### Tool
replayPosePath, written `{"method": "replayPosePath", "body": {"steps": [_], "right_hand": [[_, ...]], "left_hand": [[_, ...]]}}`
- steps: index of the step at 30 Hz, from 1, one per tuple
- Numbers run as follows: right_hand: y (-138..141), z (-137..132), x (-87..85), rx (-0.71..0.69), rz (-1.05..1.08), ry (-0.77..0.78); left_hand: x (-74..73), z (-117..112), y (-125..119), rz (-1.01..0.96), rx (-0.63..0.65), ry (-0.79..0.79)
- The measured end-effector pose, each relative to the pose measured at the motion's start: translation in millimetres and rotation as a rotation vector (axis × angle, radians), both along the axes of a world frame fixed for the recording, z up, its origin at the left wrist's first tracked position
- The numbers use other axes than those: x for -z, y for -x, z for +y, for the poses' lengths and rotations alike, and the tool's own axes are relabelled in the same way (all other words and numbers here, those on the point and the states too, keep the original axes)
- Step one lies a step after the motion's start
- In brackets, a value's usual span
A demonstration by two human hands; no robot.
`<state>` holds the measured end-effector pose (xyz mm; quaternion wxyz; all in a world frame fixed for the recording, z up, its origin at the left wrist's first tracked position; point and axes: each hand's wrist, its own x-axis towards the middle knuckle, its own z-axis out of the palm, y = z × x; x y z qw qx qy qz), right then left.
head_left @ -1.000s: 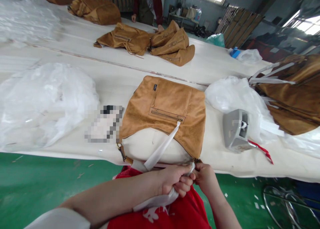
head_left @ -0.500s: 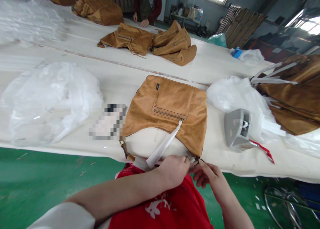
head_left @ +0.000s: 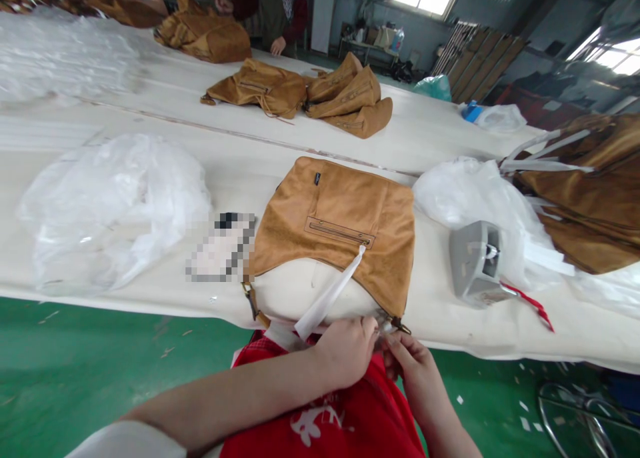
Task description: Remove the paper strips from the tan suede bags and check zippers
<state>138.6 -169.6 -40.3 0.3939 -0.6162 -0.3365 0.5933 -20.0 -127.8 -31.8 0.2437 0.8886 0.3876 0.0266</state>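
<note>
A tan leather handbag (head_left: 345,198) lies flat on the table, its curved opening toward me. White tissue paper (head_left: 333,295) hangs from the pull of its zip pocket. The bag's strap (head_left: 261,319) runs from the left buckle over the table edge, partly wrapped in pale material. My left hand (head_left: 347,351) is closed on the strap's wrapped right end, close to the bag's lower right corner. Beside it, my right hand (head_left: 410,357) pinches at the same end, just below a metal clasp (head_left: 400,325). The fingers hide exactly what is pinched.
A grey tape dispenser (head_left: 473,265) with a red ribbon stands right of the bag. Clear plastic bags (head_left: 120,211) and a pixelated phone-like object (head_left: 223,248) lie left. More tan bags (head_left: 280,88) rest farther back. Another person's hand (head_left: 278,45) is at the far edge.
My right hand has drawn in closer to my left and its fingers have come off the clasp, which now shows freely. The view has shifted slightly.
</note>
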Motion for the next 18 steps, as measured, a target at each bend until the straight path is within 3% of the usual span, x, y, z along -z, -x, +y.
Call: {"method": "replayPosePath", "body": {"steps": [3, 5, 7, 9, 15, 18], "right_hand": [[5.3, -4.1, 2.0, 0.016, -0.002, -0.011], [7.3, -4.9, 2.9, 0.019, -0.025, -0.011], [7.0, -4.4, 4.2, 0.014, -0.066, -0.016], [5.4, -3.3, 6.1, 0.0, -0.101, -0.014], [4.2, 3.6, 7.0, -0.054, -0.302, 0.093], [1.7, 5.2, -1.0, -0.17, -0.435, 0.113]], "left_hand": [[1.1, 0.6, -2.4, -0.168, -0.208, 0.275], [2.3, 2.7, -5.1, -0.355, -0.362, 0.561], [2.9, 6.3, -6.7, -0.483, -0.434, 0.837], [2.6, 11.5, -5.8, -0.521, -0.401, 1.034], [1.7, 22.5, 1.0, -0.553, -0.121, 1.453], [-1.7, 15.6, 8.9, -0.617, -0.094, 1.399]]}}
